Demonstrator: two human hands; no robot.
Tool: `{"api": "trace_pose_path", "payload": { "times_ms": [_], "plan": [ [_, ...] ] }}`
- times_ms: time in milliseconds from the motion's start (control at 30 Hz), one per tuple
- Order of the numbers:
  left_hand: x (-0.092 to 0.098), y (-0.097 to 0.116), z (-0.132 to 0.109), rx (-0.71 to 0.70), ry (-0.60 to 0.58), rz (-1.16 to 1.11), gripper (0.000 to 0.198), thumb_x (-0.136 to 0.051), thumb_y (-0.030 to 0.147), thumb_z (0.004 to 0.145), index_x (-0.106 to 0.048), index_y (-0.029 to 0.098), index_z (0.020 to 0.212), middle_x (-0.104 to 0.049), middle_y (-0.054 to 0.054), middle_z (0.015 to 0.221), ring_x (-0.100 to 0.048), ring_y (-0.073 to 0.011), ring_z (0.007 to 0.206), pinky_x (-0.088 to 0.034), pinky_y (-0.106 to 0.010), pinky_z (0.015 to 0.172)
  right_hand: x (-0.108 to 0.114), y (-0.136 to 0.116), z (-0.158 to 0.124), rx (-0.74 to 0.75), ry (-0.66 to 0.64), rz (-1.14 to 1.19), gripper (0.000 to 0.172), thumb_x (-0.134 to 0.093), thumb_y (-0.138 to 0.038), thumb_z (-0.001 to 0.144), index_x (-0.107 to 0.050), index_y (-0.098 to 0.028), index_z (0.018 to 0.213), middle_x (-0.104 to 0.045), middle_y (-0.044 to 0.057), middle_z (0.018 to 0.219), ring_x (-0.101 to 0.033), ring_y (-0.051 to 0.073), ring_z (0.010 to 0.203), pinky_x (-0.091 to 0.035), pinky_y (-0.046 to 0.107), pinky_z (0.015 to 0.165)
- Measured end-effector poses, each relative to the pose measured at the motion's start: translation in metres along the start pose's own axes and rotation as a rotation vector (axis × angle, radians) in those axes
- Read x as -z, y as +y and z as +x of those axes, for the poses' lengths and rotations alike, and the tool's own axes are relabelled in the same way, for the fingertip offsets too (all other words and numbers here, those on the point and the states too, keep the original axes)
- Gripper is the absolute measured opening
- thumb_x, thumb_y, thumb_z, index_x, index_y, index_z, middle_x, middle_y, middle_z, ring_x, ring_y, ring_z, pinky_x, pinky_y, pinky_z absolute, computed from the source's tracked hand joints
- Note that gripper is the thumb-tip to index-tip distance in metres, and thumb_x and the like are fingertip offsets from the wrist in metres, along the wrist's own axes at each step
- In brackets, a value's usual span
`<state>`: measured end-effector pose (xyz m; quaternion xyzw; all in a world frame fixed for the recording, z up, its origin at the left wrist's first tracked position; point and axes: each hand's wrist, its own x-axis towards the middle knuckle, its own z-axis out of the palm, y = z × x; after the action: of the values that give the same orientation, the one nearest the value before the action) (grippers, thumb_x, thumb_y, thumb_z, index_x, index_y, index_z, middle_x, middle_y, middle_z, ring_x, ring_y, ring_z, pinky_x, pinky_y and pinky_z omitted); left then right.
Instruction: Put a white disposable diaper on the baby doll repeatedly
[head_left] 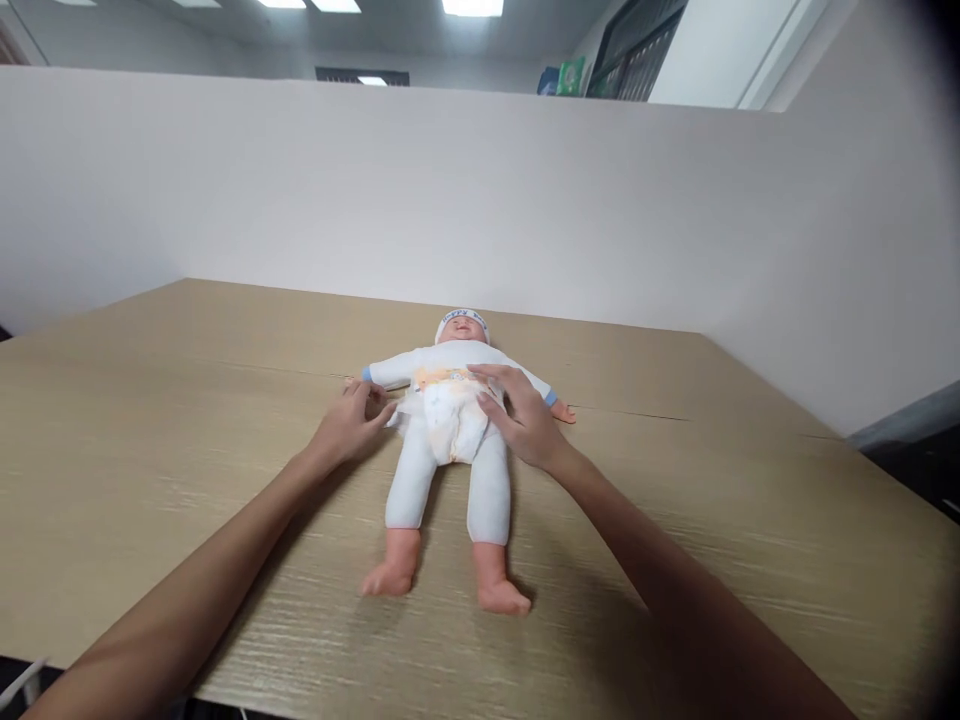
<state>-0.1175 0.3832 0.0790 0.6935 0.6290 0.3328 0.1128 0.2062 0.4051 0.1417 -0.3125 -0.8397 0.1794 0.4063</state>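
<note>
A baby doll [489, 500] in a white outfit with blue cuffs and a printed white headband lies on its back, feet toward me. Around its hips is a white diaper [452, 425] with an orange printed waistband. My left hand [354, 415] is at the diaper's side, thumb and fingers pinched on its thin white side flap. My right hand [523, 412] rests against the opposite side of the diaper's front, fingers apart and curved over the waistband. The flap on that side is hidden beneath this hand.
The doll lies on a wide wood-grain table [225, 540] with thin seams across it. A white partition wall [375, 190] rises behind the table and along the right. A white cable [22, 685] shows at the lower left, beyond the table's front edge.
</note>
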Motion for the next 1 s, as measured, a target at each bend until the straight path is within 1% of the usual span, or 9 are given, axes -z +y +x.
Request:
{"api": "trace_pose_path", "payload": {
  "times_ms": [133, 200, 333, 400, 533, 633, 733, 833, 1000],
  "plan": [
    [0.005, -0.006, 0.005, -0.009, -0.128, 0.142, 0.036, -0.062, 0.059, 0.094, -0.058, 0.024, 0.097, -0.074, -0.008, 0.103, -0.066, -0.0312, 0.104, -0.046, -0.043, 0.091, -0.016, -0.009, 0.053, -0.018, -0.322, -0.193, 0.055, -0.055, -0.053, 0.112, -0.057, -0.021, 0.157, -0.057, 0.013, 0.165, -0.048, 0.035, 0.156, -0.036, 0.057, 0.132],
    [0.008, -0.008, 0.006, 0.002, -0.164, 0.169, 0.040, -0.062, 0.063, 0.094, -0.056, 0.024, 0.091, -0.073, -0.008, 0.097, -0.066, -0.0308, 0.097, -0.044, -0.042, 0.085, -0.024, -0.009, 0.078, -0.029, -0.429, -0.288, 0.055, -0.064, -0.052, 0.108, -0.063, -0.017, 0.151, -0.063, 0.016, 0.158, -0.053, 0.038, 0.151, -0.040, 0.058, 0.127],
    [0.011, -0.013, 0.007, 0.003, -0.188, 0.129, 0.042, -0.063, 0.063, 0.093, -0.051, 0.025, 0.082, -0.070, -0.007, 0.089, -0.063, -0.0307, 0.089, -0.042, -0.040, 0.081, -0.034, -0.010, 0.118, -0.044, -0.519, -0.468, 0.050, -0.082, -0.044, 0.096, -0.071, -0.018, 0.138, -0.076, 0.015, 0.134, -0.068, 0.035, 0.130, -0.051, 0.048, 0.112],
    [0.012, -0.015, 0.007, -0.001, -0.186, 0.090, 0.042, -0.065, 0.062, 0.092, -0.052, 0.025, 0.080, -0.069, -0.007, 0.087, -0.063, -0.0297, 0.086, -0.042, -0.040, 0.080, -0.038, -0.015, 0.129, -0.044, -0.502, -0.508, 0.045, -0.088, -0.036, 0.090, -0.074, -0.018, 0.129, -0.077, 0.015, 0.128, -0.069, 0.037, 0.126, -0.050, 0.051, 0.112],
    [0.017, -0.015, 0.008, -0.004, -0.207, -0.021, 0.037, -0.068, 0.057, 0.090, -0.055, 0.024, 0.077, -0.068, -0.004, 0.082, -0.060, -0.0249, 0.079, -0.040, -0.036, 0.076, -0.044, -0.029, 0.130, 0.104, -0.452, -0.574, 0.033, -0.087, -0.023, 0.088, -0.077, -0.018, 0.119, -0.071, 0.017, 0.134, -0.061, 0.041, 0.134, -0.038, 0.057, 0.121],
    [0.020, -0.012, 0.009, 0.008, -0.238, -0.160, 0.040, -0.066, 0.058, 0.090, -0.057, 0.023, 0.073, -0.063, -0.001, 0.073, -0.054, -0.0206, 0.072, -0.038, -0.033, 0.071, -0.042, -0.032, 0.122, 0.306, -0.625, -0.483, 0.017, -0.075, -0.027, 0.098, -0.080, -0.023, 0.113, -0.076, 0.011, 0.123, -0.069, 0.033, 0.117, -0.048, 0.046, 0.109],
    [0.023, -0.002, 0.014, 0.039, -0.225, -0.338, 0.052, -0.054, 0.068, 0.093, -0.045, 0.023, 0.068, -0.051, 0.001, 0.068, -0.046, -0.0165, 0.067, -0.036, -0.031, 0.067, -0.041, -0.026, 0.114, 0.320, -0.777, -0.411, 0.019, -0.070, -0.037, 0.101, -0.085, -0.028, 0.108, -0.081, 0.006, 0.110, -0.072, 0.030, 0.109, -0.050, 0.044, 0.106],
    [0.025, 0.013, 0.024, 0.064, -0.195, -0.472, 0.057, -0.049, 0.073, 0.094, -0.037, 0.023, 0.068, -0.042, 0.003, 0.068, -0.039, -0.0138, 0.066, -0.034, -0.030, 0.065, -0.045, -0.019, 0.107, 0.301, -0.742, -0.349, 0.025, -0.064, -0.041, 0.102, -0.087, -0.029, 0.105, -0.083, 0.004, 0.105, -0.072, 0.030, 0.108, -0.048, 0.047, 0.110],
    [0.025, 0.035, 0.045, 0.096, -0.148, -0.551, 0.056, -0.058, 0.072, 0.088, -0.050, 0.021, 0.069, -0.052, 0.001, 0.073, -0.048, -0.0153, 0.074, -0.039, -0.029, 0.072, -0.045, -0.025, 0.103, 0.331, -0.638, -0.279, 0.030, -0.064, -0.045, 0.105, -0.082, -0.028, 0.088, -0.080, 0.001, 0.092, -0.072, 0.025, 0.099, -0.035, 0.054, 0.127]
  ]
}}
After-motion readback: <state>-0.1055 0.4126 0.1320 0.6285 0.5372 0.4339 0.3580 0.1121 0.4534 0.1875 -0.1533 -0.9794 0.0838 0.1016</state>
